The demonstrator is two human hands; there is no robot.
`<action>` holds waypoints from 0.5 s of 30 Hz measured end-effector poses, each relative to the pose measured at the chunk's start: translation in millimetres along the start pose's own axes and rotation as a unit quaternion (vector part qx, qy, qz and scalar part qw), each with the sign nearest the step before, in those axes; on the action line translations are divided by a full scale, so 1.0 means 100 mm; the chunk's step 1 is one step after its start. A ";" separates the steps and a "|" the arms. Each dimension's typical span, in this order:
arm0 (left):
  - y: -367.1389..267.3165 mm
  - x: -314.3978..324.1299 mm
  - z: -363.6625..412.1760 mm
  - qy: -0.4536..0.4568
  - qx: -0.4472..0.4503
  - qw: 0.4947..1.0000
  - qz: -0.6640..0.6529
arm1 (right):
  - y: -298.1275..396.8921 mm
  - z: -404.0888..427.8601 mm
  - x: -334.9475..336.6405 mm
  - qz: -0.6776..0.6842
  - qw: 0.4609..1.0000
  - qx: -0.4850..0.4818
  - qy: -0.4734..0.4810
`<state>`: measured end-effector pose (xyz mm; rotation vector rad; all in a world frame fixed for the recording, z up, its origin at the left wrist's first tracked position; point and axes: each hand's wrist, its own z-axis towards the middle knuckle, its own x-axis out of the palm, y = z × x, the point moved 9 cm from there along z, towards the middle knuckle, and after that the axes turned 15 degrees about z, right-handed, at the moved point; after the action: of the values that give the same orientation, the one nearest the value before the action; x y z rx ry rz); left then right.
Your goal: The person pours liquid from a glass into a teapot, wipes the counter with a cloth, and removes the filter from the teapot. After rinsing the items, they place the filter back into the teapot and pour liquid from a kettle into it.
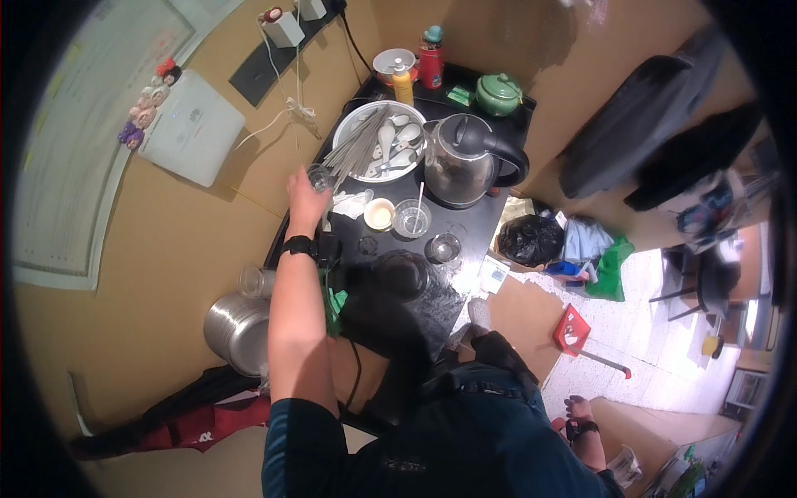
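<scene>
My left hand (pixel 306 198) reaches along the left edge of a black tabletop (pixel 464 227), its fingers around a small clear glass (pixel 320 178). Just beyond it is a white basin (pixel 344 132) with chopsticks (pixel 361 146) and white spoons (pixel 387 138). To the right of this hand lies crumpled white plastic (pixel 352 203), then a cream-coloured cup (pixel 379 214) and a glass bowl (pixel 411 218) with a thin stick in it. Nearer me stands another small glass (pixel 444 248). Low at my side, my right hand (pixel 579 408) hangs with fingers loosely apart, apparently holding nothing.
A glass electric kettle (pixel 461 162) stands right of the basin. Behind are a yellow bottle (pixel 402 84), a red bottle (pixel 431 59) and a green lidded pot (pixel 499 94). Metal pots (pixel 240 330) sit left of my forearm. A red dustpan (pixel 571 330) lies on the floor.
</scene>
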<state>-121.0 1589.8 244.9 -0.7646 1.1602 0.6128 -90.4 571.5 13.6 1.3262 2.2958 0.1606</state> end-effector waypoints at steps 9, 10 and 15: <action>0.15 0.06 -0.01 0.022 -0.006 0.999 -0.049 | 0.11 -0.21 0.10 0.001 1.000 -0.003 -0.017; 0.11 0.10 0.00 0.027 -0.003 0.998 -0.053 | 0.17 -0.25 0.08 -0.012 1.000 -0.012 -0.025; 0.42 -0.13 -0.13 -0.026 -0.056 0.991 -0.120 | 0.59 -0.24 0.17 -0.021 0.997 -0.077 -0.012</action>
<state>-164.3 1604.9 245.8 -0.9636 0.9746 0.4965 -62.3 619.7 48.1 1.1956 2.2408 0.2996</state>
